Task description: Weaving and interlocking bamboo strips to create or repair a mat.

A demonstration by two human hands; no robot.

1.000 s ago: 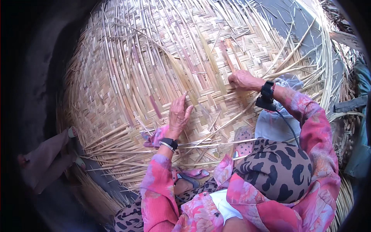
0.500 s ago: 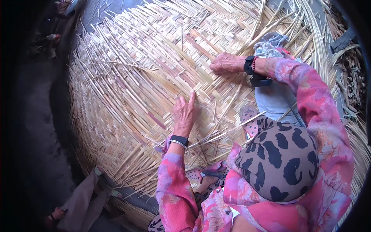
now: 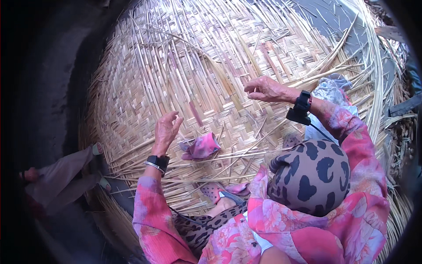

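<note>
My left hand is over the left part of a woven mat of pale, flat plant strips. Its fingers are loosely bent and apart, with nothing in them. Farther to the right, my right hand is above long loose strips and the weave. The fingers reach leftward, slightly curled, with the thumb apart beneath them, and I see nothing held. Between my hands and nearer to me, a crumpled pink and purple patterned cloth lies on the mat.
My bent knee in spotted trousers rises at the lower right. A pink clog is on my foot near the mat's edge. Grey cloth lies beyond my right forearm, near bundled strips. Another person's legs are at the left.
Both hands have come away from the strips they were touching, and my left hand has moved left. The pink cloth, mostly hidden by my left arm before, now shows. The view has turned.
</note>
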